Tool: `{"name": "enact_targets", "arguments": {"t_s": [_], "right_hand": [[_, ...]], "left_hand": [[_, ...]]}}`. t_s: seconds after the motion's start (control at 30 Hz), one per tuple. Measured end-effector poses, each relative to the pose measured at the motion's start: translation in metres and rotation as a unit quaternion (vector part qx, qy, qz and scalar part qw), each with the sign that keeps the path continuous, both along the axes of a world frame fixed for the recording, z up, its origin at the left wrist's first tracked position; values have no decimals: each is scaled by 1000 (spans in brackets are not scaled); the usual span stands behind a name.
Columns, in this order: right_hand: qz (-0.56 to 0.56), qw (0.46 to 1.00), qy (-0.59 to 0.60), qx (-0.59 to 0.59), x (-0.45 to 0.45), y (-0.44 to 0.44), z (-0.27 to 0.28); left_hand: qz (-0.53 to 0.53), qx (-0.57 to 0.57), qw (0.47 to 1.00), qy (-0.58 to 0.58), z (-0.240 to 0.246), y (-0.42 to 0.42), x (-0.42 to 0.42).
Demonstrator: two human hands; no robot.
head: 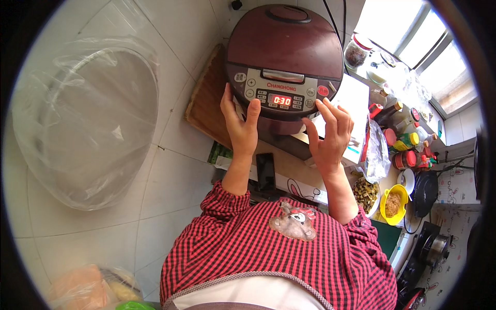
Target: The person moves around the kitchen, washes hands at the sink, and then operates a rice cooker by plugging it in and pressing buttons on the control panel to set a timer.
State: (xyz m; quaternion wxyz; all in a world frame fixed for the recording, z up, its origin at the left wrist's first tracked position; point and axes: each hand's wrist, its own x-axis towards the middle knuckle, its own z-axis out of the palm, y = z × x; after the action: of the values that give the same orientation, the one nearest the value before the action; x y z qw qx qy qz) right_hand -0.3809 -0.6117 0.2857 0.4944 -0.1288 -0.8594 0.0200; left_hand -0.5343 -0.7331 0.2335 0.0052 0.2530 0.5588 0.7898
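A dark red Changhong rice cooker [285, 50] stands before me with its lid down. Its control panel [281, 91] shows a lit red 0:30. My left hand [241, 124] rests at the cooker's left front edge, fingers apart, the thumb tip by the lower left of the panel. At the right front edge is my right hand [331, 133], its index fingertip by the buttons at the panel's lower right; whether it presses one, I cannot tell. The right thumb lies near the cooker's lower rim. Neither hand holds anything loose.
Below the cooker lies a black smartphone [266, 171]. A wooden board [209, 100] leans at left. To the right are seasoning jars [405, 159], a yellow bowl [403, 211] of food, a plate of chopped food [366, 193] and a steel pot [434, 250]. A plastic-covered round object [104, 124] hangs left.
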Motion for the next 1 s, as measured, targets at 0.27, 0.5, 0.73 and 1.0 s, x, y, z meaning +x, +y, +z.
{"name": "enact_targets", "arguments": {"t_s": [0.27, 0.5, 0.73, 1.0], "right_hand": [[5, 1000, 4, -6, 0, 1, -2], [14, 1000, 0, -4, 1, 2, 3], [21, 999, 34, -25, 4, 13, 14], [2, 1000, 5, -15, 3, 16, 17]], "left_hand": [[26, -14, 999, 28, -2, 1, 0], [0, 7, 1000, -3, -2, 0, -2], [-5, 11, 1000, -7, -4, -1, -2], [-5, 10, 1000, 5, -3, -2, -2]]}}
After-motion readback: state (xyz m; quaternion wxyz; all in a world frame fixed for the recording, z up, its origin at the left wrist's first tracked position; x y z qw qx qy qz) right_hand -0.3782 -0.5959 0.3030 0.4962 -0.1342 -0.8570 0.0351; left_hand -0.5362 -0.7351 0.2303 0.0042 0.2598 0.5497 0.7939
